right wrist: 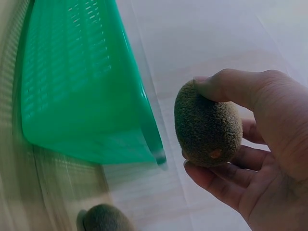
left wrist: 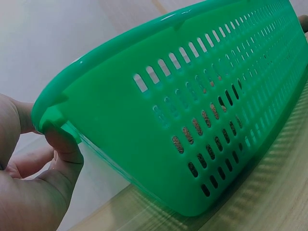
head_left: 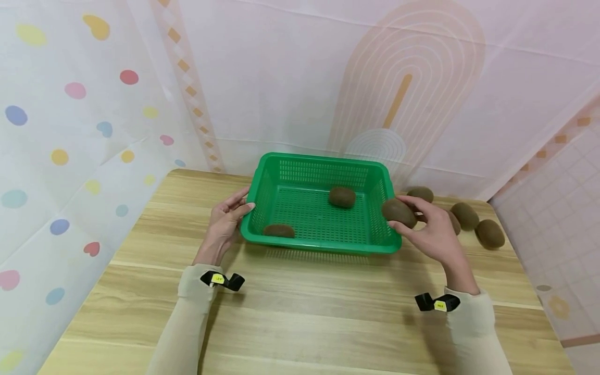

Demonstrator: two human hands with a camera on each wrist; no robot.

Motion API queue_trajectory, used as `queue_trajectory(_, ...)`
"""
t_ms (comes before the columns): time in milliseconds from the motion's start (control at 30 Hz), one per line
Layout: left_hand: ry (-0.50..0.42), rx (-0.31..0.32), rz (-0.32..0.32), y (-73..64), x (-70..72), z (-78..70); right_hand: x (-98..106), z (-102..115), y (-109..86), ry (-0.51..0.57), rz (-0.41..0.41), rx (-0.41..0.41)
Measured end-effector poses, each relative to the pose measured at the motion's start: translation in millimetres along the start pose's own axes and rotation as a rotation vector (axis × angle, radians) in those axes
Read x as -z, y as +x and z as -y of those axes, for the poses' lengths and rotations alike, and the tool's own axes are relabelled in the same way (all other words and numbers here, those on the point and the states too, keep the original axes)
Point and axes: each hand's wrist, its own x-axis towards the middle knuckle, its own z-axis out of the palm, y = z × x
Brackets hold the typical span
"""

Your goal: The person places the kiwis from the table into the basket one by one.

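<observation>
A green plastic basket point(head_left: 323, 247) with slotted walls stands on the table. My left hand point(head_left: 224, 224) grips its left rim, thumb on top and fingers beneath. At the basket's right rim, my right hand point(head_left: 433, 232) holds a brown kiwi point(head_left: 398, 212) between thumb and fingers. The right wrist view shows that kiwi point(right wrist: 208, 126) raised beside the basket's outer corner. Inside the basket lie two kiwis: one kiwi point(head_left: 342, 197) toward the back right, another kiwi point(head_left: 279, 230) against the front left wall, partly hidden by the rim.
Several more kiwis lie on the wooden table point(head_left: 300, 317) right of the basket, among them a rear kiwi point(head_left: 420, 194), a middle kiwi point(head_left: 465, 216) and the rightmost kiwi point(head_left: 490, 234). One is partly hidden behind my right hand. A patterned cloth point(head_left: 281, 78) hangs behind the table.
</observation>
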Motion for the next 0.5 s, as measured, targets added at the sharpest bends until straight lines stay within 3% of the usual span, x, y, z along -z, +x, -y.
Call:
queue_trajectory(233, -0.017, -0.003, -0.004, -0.8, -0.7, -0.5, -6.9, 5.6, 6.1, -0.014, 0.012, 0.062)
queue_trajectory(500, -0.031, -0.007, 0.007, -0.3, -0.8, 0.1, -13.3, 9.9, 10.1, -0.028, 0.063, 0.065)
